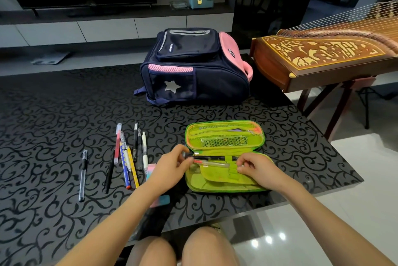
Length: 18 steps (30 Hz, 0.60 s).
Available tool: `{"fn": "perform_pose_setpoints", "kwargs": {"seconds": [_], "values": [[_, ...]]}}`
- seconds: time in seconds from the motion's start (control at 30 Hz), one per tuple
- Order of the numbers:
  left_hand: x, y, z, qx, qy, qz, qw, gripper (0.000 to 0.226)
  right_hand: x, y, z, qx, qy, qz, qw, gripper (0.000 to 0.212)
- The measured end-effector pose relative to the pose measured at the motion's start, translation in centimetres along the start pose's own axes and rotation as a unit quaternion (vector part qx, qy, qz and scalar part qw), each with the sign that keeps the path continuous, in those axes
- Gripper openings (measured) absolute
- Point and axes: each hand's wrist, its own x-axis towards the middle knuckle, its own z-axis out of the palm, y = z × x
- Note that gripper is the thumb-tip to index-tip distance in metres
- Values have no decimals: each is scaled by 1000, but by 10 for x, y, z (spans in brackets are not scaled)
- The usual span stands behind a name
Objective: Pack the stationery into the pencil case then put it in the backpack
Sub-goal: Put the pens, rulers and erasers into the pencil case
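A green pencil case (224,136) lies open on the black patterned table (53,125). Its mesh-pocket lid is folded back. My left hand (170,167) pinches the end of a black pen (212,158) that lies across the case's near half. My right hand (258,168) grips the green elastic loops of the case beside the pen's other end. A clear pen with a red tip (215,164) lies just below the black one. Several loose pens and pencils (129,153) lie left of the case. A navy and pink backpack (193,65) lies behind, zipped.
A single black pen (83,175) lies far left. Two pastel erasers sit near my left forearm, one (150,168) beside the pens and one (161,200) nearer me. A wooden zither (323,54) on a stand occupies the right. The table edge (290,201) runs past the case.
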Motion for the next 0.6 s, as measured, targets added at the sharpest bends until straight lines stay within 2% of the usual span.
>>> {"fn": "perform_pose_setpoints", "kwargs": {"seconds": [0.3,0.4,0.6], "values": [[10,-3,5,35,16,-1,999,9,-2,0,-7,-34,-34,-33,998,13],[15,-1,4,78,27,31,996,13,-1,-1,-5,-46,-30,-29,998,13],[19,0,4,143,-3,81,986,16,1,-4,-6,-78,-32,-14,996,18]]}}
